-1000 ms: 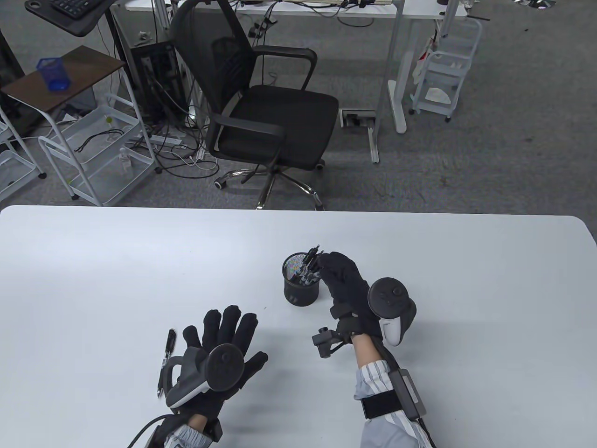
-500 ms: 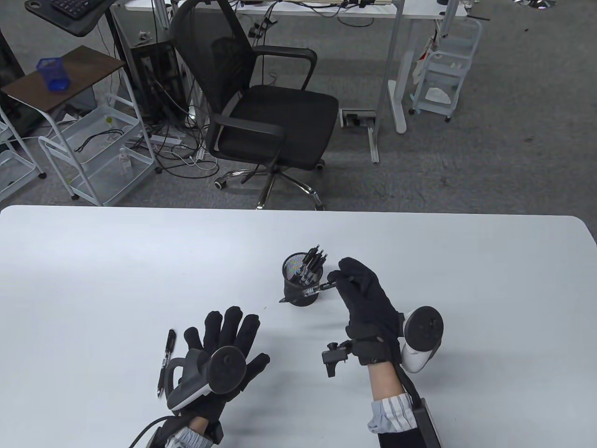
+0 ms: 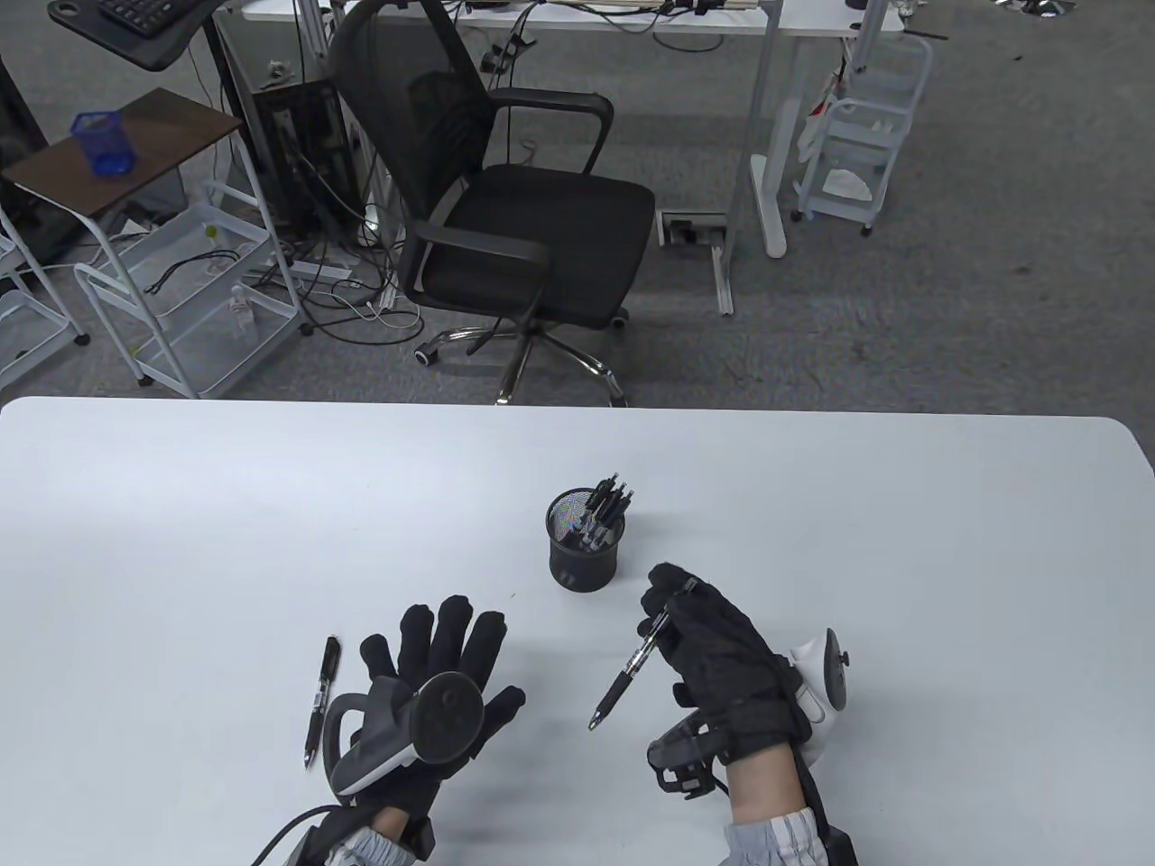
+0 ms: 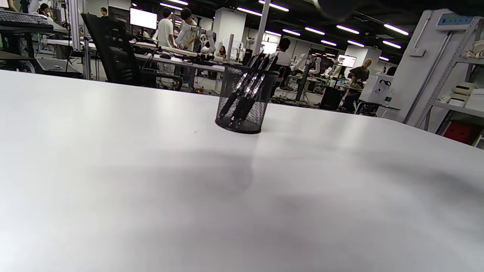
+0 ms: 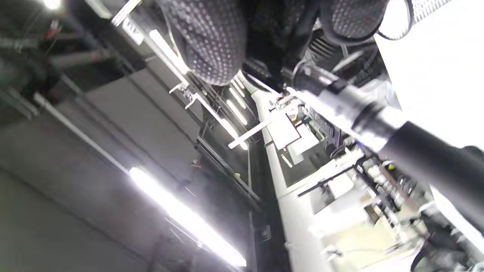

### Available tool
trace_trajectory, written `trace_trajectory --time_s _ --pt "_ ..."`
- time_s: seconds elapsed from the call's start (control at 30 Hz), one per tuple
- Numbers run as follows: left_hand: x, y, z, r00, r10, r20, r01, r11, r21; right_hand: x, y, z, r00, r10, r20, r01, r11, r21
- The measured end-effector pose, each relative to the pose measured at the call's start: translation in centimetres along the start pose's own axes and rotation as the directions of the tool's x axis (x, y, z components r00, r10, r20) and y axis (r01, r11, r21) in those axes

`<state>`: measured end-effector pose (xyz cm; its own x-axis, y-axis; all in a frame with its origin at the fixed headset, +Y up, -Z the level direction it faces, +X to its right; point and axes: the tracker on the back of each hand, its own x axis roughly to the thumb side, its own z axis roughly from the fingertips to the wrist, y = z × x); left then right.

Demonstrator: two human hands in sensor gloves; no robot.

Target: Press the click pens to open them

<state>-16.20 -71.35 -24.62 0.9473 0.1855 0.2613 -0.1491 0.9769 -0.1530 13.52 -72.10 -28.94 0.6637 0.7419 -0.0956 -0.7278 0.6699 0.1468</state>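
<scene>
Pen [image 3: 636, 666] sits in our right hand [image 3: 713, 645], fingers curled round its upper barrel, tip slanting down toward the table [image 3: 180, 505], likely so the thumb can reach the clicker. Our left hand [image 3: 433, 672] lies flat and spread, beside another pen [image 3: 322, 687]. More pens stand in the cup [image 3: 582, 568].

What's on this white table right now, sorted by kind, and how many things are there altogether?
Black mesh pen cup: 1
Black click pen held in the right hand, pen at: 1
Black click pen lying on the table beside the left hand, pen at: 1
Black click pens standing in the cup: about 4, they overlap, so not certain
Total: about 7 things
</scene>
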Motion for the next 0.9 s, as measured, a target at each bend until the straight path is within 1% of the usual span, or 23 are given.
trace_trajectory --time_s 0.13,0.27,0.33,0.4,0.47,0.53,0.57,0.63,0.7,0.73,0.77,0.9 --pt "0.1 -0.1 -0.1 1.0 -0.01 -0.005 0.01 1.0 0.0 -0.3 0.1 0.1 1.0 0.009 0.03 -0.008 0.999 -0.031" --pt "0.1 -0.1 0.0 1.0 -0.006 -0.006 0.006 1.0 0.001 -0.4 0.2 0.3 0.999 -0.027 0.045 0.026 1.0 0.016" --pt "0.1 -0.1 -0.1 1.0 -0.006 -0.006 0.006 1.0 0.001 -0.7 0.2 0.3 0.997 -0.066 0.047 0.065 0.998 0.018" --pt "0.1 -0.1 -0.1 1.0 -0.013 -0.007 0.013 1.0 -0.001 -0.9 0.3 0.2 0.996 -0.075 0.044 0.074 0.997 0.015" --pt "0.1 -0.1 -0.1 1.0 -0.012 -0.007 0.012 1.0 -0.002 -1.2 0.4 0.3 0.998 -0.06 0.026 0.061 0.998 -0.01" --pt "0.0 -0.1 -0.1 1.0 -0.008 -0.008 0.008 1.0 -0.005 -1.4 0.6 0.4 0.999 -0.038 0.002 0.038 0.998 -0.057" --pt "0.0 -0.1 -0.1 1.0 -0.009 -0.009 0.009 1.0 -0.005 -1.5 0.7 0.3 0.999 -0.041 -0.006 0.04 0.998 -0.054" --pt "0.1 -0.1 -0.1 1.0 -0.012 -0.01 0.012 1.0 -0.005 -1.6 0.8 0.4 0.997 -0.067 -0.047 0.066 0.998 -0.024" --pt "0.1 -0.1 -0.1 1.0 -0.013 -0.01 0.013 1.0 -0.005 -1.8 0.9 0.3 0.997 -0.06 -0.05 0.059 0.998 -0.014" --pt "0.1 -0.1 -0.1 1.0 -0.013 -0.01 0.013 1.0 -0.005 -1.8 1.0 0.2 0.997 -0.058 -0.045 0.059 0.998 0.008" --pt "0.1 -0.1 -0.1 1.0 -0.013 -0.01 0.013 1.0 -0.005 -1.7 1.2 0.2 0.997 -0.061 -0.044 0.063 0.997 0.054" --pt "0.0 0.1 -0.1 1.0 -0.007 -0.01 0.007 1.0 0.003 -1.2 1.9 0.3 0.998 -0.063 0.011 0.061 0.989 0.135"
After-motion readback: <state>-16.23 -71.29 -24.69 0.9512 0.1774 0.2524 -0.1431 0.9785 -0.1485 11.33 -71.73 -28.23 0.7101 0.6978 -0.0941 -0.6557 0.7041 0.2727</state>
